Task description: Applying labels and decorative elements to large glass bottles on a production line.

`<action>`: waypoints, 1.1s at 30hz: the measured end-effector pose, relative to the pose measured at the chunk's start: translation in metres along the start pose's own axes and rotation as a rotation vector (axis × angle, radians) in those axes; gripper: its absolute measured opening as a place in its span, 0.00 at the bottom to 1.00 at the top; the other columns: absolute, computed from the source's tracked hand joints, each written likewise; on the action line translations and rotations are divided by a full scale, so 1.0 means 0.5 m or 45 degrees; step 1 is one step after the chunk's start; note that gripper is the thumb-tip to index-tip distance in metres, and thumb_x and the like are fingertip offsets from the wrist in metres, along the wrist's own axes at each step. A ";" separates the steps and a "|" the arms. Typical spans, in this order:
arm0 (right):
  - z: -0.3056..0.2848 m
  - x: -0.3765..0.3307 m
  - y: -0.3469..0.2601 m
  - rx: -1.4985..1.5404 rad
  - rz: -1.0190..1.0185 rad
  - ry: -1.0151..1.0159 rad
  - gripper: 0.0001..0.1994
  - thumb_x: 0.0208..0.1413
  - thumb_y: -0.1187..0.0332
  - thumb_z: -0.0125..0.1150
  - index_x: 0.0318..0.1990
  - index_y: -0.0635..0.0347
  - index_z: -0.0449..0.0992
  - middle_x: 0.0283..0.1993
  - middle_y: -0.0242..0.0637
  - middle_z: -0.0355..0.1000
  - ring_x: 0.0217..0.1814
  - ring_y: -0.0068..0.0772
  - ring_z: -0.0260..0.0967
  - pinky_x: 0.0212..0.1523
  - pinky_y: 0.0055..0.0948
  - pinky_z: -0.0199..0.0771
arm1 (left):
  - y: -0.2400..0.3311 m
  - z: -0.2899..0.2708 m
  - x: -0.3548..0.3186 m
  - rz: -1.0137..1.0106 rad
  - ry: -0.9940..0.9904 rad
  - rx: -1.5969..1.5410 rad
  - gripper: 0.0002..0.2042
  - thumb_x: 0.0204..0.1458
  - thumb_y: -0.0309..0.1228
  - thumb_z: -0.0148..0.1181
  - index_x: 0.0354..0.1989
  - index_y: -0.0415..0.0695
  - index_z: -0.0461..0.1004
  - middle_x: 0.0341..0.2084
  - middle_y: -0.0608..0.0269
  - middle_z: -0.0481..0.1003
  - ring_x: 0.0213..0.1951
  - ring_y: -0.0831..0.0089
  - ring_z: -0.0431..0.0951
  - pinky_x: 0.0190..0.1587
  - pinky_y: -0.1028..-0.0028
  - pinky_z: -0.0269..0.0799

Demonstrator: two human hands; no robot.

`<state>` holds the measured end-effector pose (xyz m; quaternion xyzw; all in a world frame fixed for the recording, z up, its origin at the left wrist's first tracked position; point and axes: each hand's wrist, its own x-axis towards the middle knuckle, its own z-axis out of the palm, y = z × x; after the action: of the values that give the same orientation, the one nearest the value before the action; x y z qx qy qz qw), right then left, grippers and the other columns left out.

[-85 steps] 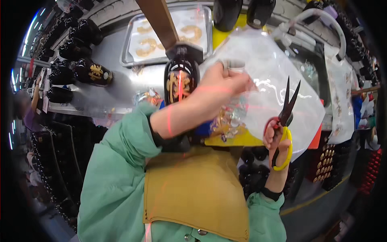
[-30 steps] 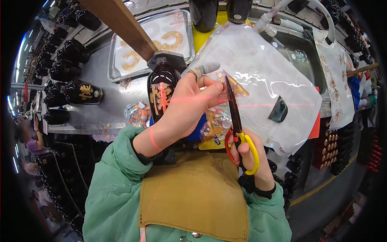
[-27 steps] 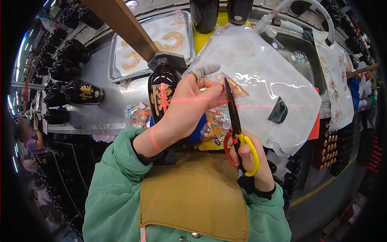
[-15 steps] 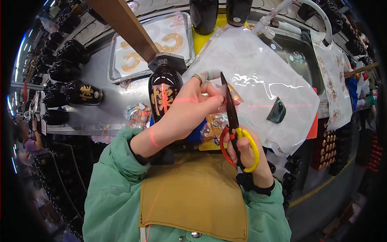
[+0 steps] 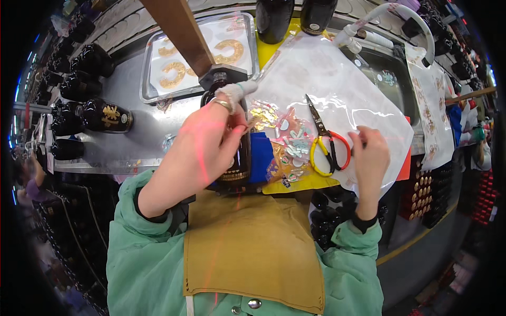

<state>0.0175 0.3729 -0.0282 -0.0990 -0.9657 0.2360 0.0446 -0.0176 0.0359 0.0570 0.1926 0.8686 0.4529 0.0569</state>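
Observation:
My left hand (image 5: 203,139), with a ring and a white-wrapped fingertip, is in front of a dark glossy bottle (image 5: 240,163). Its thumb and finger pinch a small gold-tinted piece (image 5: 252,124), too small to name. Beside it, the scissors (image 5: 324,134) with one yellow and one red handle lie slightly spread on a white sheet (image 5: 363,79) under clear film. My right hand (image 5: 370,158) is over that sheet, right of the scissors, fingers curled together; a bit of something dark shows at the fingertips, mostly hidden.
Loose gold pieces (image 5: 266,116) and small clear packets of stickers (image 5: 295,139) lie between the bottle and the scissors. A metal tray (image 5: 146,79) holds gold curved shapes. A wooden bar (image 5: 179,31) comes down onto the bottle's top. More dark bottles (image 5: 108,118) stand and lie at left.
The scissors have left my right hand and lie on the sheet. That hand has moved right, over where a dark shard-like piece lay. My left hand has moved left, to the bottle.

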 end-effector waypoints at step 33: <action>0.122 0.097 -0.366 1.398 0.004 -0.704 0.13 0.73 0.63 0.50 0.51 0.61 0.76 0.32 0.21 0.64 0.35 0.11 0.59 0.35 0.15 0.59 | -0.143 0.029 0.003 -0.690 0.503 -1.387 0.20 0.69 0.35 0.52 0.65 0.39 0.65 0.56 0.59 0.74 0.56 0.75 0.74 0.59 0.70 0.70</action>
<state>-0.0693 0.1968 0.0049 0.0018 -0.6787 0.7160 -0.1636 -0.0352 0.0108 -0.0094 -0.1774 0.5260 0.8260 0.0977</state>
